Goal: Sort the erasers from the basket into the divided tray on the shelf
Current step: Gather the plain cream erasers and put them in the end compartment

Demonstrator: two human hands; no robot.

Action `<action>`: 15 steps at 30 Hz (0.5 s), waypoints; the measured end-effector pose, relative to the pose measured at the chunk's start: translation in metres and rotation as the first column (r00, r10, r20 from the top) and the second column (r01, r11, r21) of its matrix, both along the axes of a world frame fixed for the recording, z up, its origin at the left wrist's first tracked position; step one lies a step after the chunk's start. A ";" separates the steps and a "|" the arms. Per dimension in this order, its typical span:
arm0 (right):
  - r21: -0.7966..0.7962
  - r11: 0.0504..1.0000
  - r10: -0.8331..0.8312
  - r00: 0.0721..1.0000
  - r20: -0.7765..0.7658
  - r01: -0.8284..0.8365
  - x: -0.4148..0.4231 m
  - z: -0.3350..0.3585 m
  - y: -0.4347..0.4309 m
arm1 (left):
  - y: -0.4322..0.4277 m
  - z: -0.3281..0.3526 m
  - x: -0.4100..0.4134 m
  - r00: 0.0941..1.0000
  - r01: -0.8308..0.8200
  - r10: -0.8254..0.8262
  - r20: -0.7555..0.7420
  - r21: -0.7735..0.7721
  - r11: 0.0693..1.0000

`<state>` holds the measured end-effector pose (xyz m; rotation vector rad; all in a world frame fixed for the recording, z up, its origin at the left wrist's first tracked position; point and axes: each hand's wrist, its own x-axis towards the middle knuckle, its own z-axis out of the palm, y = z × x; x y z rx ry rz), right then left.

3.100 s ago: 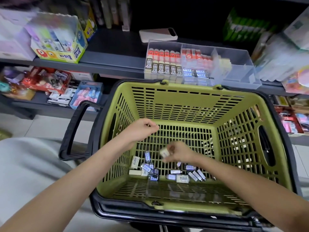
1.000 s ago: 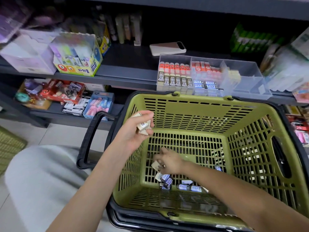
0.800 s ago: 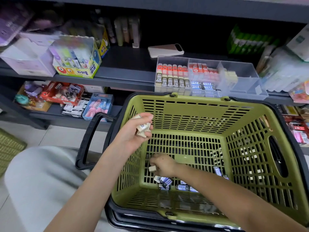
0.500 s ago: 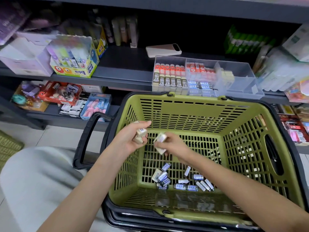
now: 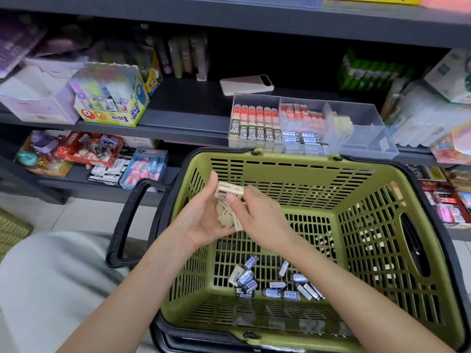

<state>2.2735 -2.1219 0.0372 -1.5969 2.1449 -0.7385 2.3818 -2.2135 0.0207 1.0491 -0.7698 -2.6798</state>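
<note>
Above the green basket (image 5: 288, 178), my left hand (image 5: 204, 215) cups several cream erasers (image 5: 228, 216) in its palm. My right hand (image 5: 260, 215) meets it and pinches one cream eraser (image 5: 229, 191) on top of that pile. Several blue-and-white erasers (image 5: 277, 286) lie on the basket floor. The clear divided tray (image 5: 367, 118) stands on the shelf just behind the basket; its left and middle compartments hold rows of erasers, and a few cream ones lie in the right compartment.
A white phone-like slab (image 5: 246, 84) lies on the shelf behind the tray. A glue-stick box (image 5: 112, 98) stands at the left. The basket's black handle (image 5: 127, 222) sticks out left, over my grey-clad knee (image 5: 51, 281). A lower shelf holds more stationery.
My right hand lifted a cream eraser from the basket floor and brought it up to my left hand, which kept holding its pile. The two hands now touch.
</note>
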 end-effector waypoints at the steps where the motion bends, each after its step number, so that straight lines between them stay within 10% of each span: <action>1: -0.001 1.000 0.003 0.999 -0.043 -0.003 0.001 -0.002 0.000 | 0.000 0.000 0.000 1.000 -0.001 0.001 -0.013 0.005 1.000; 15: -0.307 0.907 -0.209 0.940 0.270 0.290 0.020 -0.010 -0.024 | 0.002 -0.004 0.000 0.979 -0.203 0.201 0.036 0.279 0.938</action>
